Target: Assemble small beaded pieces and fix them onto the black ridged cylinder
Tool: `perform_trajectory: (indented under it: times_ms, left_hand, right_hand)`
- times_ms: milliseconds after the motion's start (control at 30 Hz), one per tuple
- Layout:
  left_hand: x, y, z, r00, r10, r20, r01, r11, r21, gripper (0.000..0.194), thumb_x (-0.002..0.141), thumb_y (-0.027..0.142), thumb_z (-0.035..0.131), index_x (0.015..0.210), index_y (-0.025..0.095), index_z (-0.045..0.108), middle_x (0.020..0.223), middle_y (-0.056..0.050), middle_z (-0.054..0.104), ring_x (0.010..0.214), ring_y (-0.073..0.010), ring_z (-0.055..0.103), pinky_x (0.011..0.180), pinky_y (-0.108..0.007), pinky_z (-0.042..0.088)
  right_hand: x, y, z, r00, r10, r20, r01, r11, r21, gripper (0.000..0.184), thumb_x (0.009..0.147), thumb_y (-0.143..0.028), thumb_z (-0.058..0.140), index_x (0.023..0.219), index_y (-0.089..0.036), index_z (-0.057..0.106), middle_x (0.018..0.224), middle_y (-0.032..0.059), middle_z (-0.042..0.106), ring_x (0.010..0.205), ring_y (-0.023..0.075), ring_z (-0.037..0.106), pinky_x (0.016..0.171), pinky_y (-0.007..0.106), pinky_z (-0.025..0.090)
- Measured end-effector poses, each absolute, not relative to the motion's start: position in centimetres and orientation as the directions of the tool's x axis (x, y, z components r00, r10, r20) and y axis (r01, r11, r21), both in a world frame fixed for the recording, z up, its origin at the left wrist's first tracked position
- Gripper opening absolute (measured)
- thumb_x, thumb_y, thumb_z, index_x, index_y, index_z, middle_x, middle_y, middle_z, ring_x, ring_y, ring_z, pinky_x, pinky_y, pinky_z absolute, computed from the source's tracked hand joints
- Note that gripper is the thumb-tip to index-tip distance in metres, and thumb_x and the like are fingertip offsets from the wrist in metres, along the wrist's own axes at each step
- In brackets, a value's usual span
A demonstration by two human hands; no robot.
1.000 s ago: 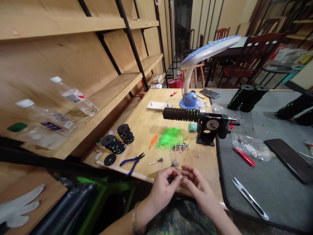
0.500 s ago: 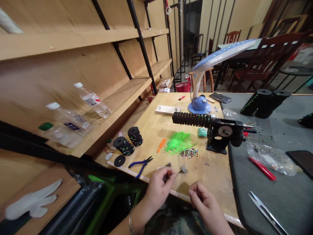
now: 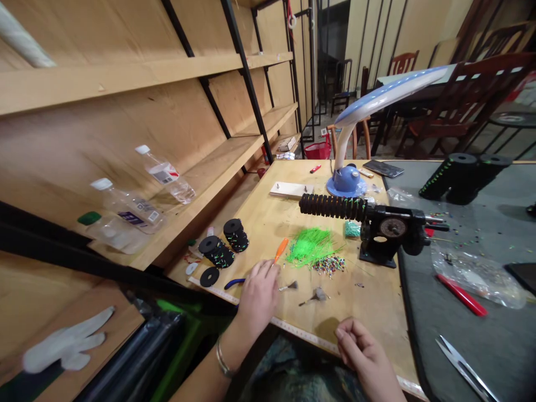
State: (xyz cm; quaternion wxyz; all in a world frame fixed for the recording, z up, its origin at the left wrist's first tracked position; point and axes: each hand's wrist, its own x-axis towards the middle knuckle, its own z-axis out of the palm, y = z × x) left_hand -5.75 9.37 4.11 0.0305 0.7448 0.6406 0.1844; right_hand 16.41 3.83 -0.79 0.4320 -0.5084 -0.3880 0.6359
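Note:
My left hand (image 3: pixel 260 287) lies palm down over the front of the wooden table, with its fingers stretched forward. Its fingertips are at the thin tip of an orange-handled tool (image 3: pixel 281 249); whether they touch it I cannot tell. Under this hand, blue-handled pliers (image 3: pixel 234 283) are mostly hidden. My right hand (image 3: pixel 355 341) hovers at the table's front edge, thumb against curled fingers; anything between them is too small to make out. Two small grey tufted pieces (image 3: pixel 319 294) lie between the hands. Beyond are bright green strands (image 3: pixel 312 245) and a pile of multicoloured beads (image 3: pixel 330 264).
A black machine (image 3: pixel 387 231) carries a row of black discs (image 3: pixel 333 207). Behind it stands a blue lamp (image 3: pixel 347 180). Stacked black discs (image 3: pixel 215 252) are at left. On the grey mat (image 3: pixel 431 329) lie a red tool (image 3: pixel 462 295) and silver tweezers (image 3: pixel 464 365). Bottles (image 3: pixel 167 176) rest on the shelf.
My hands have come apart. My left hand has moved left and forward over the pliers, and the dark reddish item earlier in it no longer shows. The view has turned left.

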Motion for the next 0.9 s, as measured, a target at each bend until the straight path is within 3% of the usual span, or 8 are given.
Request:
perform_trajectory:
  times_ms: [133,267,333,433,500,567,667,900]
  left_hand:
    - [-3.9,8.0,3.6,0.214,0.949,0.231,0.907,-0.28,0.313,0.041,0.081,0.004,0.047,0.117,0.019,0.057,0.116,-0.01,0.062,0.111,-0.027,0.053,0.097,-0.043,0.044]
    - [-3.3,8.3,1.5,0.131,0.981,0.142,0.938,-0.169,0.303,0.042,0.081,0.0,0.043,0.116,0.017,0.058,0.102,-0.011,0.066,0.1,-0.0274,0.058,0.086,-0.042,0.049]
    - [-3.4,8.4,0.9,0.092,0.985,0.147,0.922,-0.14,0.36,0.039,0.083,0.001,0.04,0.112,0.017,0.06,0.098,-0.011,0.066,0.097,-0.0268,0.059,0.085,-0.042,0.049]
    - [-3.3,7.9,1.1,0.038,0.989,0.141,0.787,-0.117,0.606,0.029,0.085,0.008,0.045,0.106,0.018,0.061,0.095,-0.01,0.065,0.094,-0.0254,0.061,0.084,-0.04,0.049]
    - [-2.8,7.2,1.6,0.024,1.0,0.008,0.563,-0.02,0.826,0.017,0.084,0.015,0.051,0.099,0.017,0.059,0.086,-0.008,0.064,0.083,-0.0222,0.062,0.074,-0.035,0.051]
    - [-2.0,6.3,2.0,0.075,0.98,-0.184,0.275,0.157,0.948,0.012,0.083,0.026,0.057,0.091,0.017,0.056,0.071,-0.003,0.061,0.065,-0.0174,0.06,0.057,-0.027,0.048]
    - [-0.6,5.0,2.1,0.142,0.917,-0.373,0.0,0.376,0.927,0.027,0.078,0.041,0.065,0.083,0.017,0.052,0.059,0.003,0.055,0.049,-0.0106,0.05,0.045,-0.02,0.037]
    - [1.4,3.2,1.3,0.215,0.831,-0.513,-0.167,0.549,0.819,0.032,0.073,0.04,0.069,0.082,0.017,0.05,0.055,0.006,0.054,0.045,-0.0062,0.044,0.043,-0.018,0.027]
  right_hand:
    - [16.3,3.8,-1.0,-0.103,0.942,-0.319,-0.167,-0.332,-0.928,0.048,0.071,-0.069,0.064,0.068,-0.021,0.054,0.047,-0.0075,0.041,0.044,0.0107,0.032,0.048,0.025,0.025]
    - [16.3,3.6,-1.0,-0.087,0.942,-0.325,-0.177,-0.335,-0.925,0.048,0.07,-0.069,0.064,0.068,-0.021,0.055,0.046,-0.0075,0.041,0.043,0.0108,0.032,0.046,0.025,0.024]
    - [16.4,3.5,-1.0,-0.08,0.941,-0.329,-0.183,-0.338,-0.923,0.049,0.07,-0.069,0.065,0.068,-0.021,0.055,0.046,-0.0077,0.04,0.043,0.0107,0.032,0.046,0.024,0.024]
    - [16.5,3.5,-0.9,-0.09,0.94,-0.33,-0.193,-0.342,-0.92,0.049,0.07,-0.069,0.065,0.069,-0.021,0.054,0.045,-0.0077,0.042,0.043,0.0105,0.033,0.046,0.024,0.025]
    - [16.5,3.5,-0.9,-0.111,0.94,-0.321,-0.192,-0.338,-0.921,0.049,0.071,-0.069,0.064,0.07,-0.021,0.054,0.045,-0.0074,0.043,0.043,0.0105,0.034,0.047,0.024,0.026]
    - [16.3,3.4,-0.7,-0.12,0.943,-0.311,-0.193,-0.329,-0.924,0.049,0.072,-0.068,0.064,0.071,-0.021,0.054,0.046,-0.0068,0.045,0.044,0.0106,0.036,0.047,0.024,0.028]
    - [16.0,3.3,-0.4,-0.099,0.944,-0.314,-0.197,-0.328,-0.924,0.049,0.071,-0.069,0.064,0.069,-0.021,0.054,0.045,-0.0067,0.046,0.043,0.0107,0.037,0.047,0.023,0.029]
    - [15.7,2.7,-0.1,-0.098,0.933,-0.347,-0.221,-0.361,-0.906,0.05,0.067,-0.068,0.067,0.068,-0.02,0.055,0.044,-0.0063,0.047,0.042,0.0106,0.039,0.046,0.023,0.03]
